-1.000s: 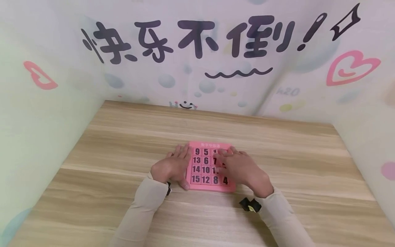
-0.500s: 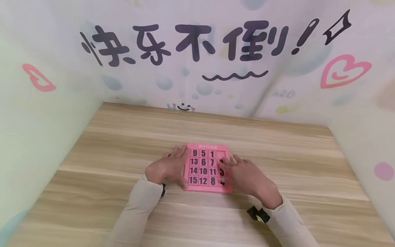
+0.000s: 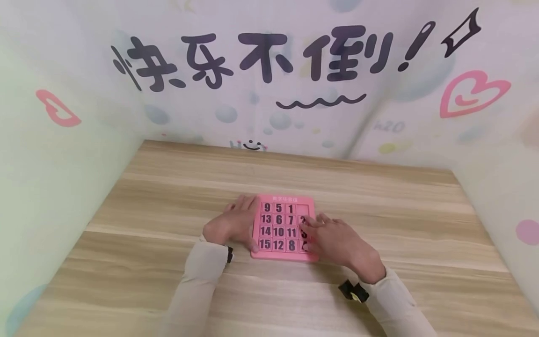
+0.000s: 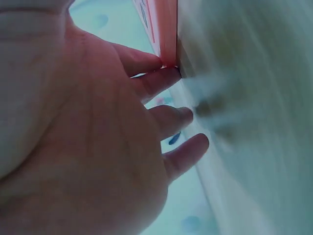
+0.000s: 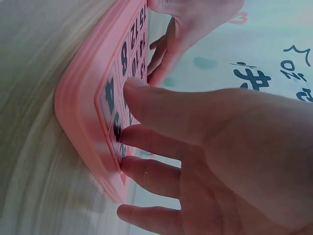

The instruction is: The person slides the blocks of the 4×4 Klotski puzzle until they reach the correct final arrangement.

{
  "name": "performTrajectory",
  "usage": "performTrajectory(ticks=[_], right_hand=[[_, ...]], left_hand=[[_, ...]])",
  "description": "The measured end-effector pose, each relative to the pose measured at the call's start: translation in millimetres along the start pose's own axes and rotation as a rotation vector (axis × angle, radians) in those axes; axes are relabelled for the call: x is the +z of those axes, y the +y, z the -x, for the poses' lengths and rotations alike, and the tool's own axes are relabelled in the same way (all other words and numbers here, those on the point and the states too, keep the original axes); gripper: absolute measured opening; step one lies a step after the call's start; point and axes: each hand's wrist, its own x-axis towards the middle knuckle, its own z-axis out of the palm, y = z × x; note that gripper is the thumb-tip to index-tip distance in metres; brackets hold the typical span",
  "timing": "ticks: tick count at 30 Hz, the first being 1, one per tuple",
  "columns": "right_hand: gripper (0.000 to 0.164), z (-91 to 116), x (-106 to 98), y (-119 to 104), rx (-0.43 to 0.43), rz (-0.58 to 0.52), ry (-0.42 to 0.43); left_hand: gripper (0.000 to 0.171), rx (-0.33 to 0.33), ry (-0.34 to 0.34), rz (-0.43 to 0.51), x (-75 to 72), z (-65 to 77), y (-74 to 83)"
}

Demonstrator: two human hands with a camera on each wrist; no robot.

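A pink number slide puzzle (image 3: 282, 256) lies flat on the wooden table. My left hand (image 3: 233, 224) rests along its left side, thumb at the near corner and index finger by the far one. In the left wrist view, two fingertips meet the puzzle's pink edge (image 4: 166, 34), while the other fingers spread apart. My right hand (image 3: 337, 238) reaches over the right column with extended fingers. Its fingertips are at the 2 and 3 tile (image 5: 117, 129), and its thumb is over the 4 tile (image 5: 108, 98). The top right slot (image 3: 302, 209) holds no tile.
The wooden table (image 3: 168, 187) runs back to a white printed backdrop (image 3: 261, 117) with large black characters. Similar printed walls stand at both sides. A black strap (image 3: 353, 291) shows at the right wrist.
My right hand has drawn back toward the near right, uncovering the vacant top right slot and the tiles of the third column. My left hand stays at the puzzle's left side.
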Motion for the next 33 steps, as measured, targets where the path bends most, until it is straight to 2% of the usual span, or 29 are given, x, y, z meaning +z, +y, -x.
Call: performTrajectory(ticks=[3, 7, 10, 20, 33], right_hand=[[0.056, 0, 0, 0, 0.003, 0.000, -0.005], [0.054, -1, 1, 2, 0.017, -0.012, -0.004], [0.054, -1, 1, 2, 0.021, -0.016, -0.002], [0.058, -3, 1, 3, 0.020, -0.028, 0.006], [0.056, -5, 2, 4, 0.023, -0.041, 0.027]], left_hand=[[0.134, 0.018, 0.028, 0.038, 0.7, -1.7, -2.6], [0.111, 0.022, 0.151, 0.105, 0.0, -5.5, -6.0], [0.097, 0.012, 0.199, 0.137, -2.1, -5.4, -6.8], [0.109, 0.026, 0.108, 0.158, 0.0, -3.4, -3.2], [0.111, 0.004, 0.110, 0.190, 10.5, -2.6, -4.6]])
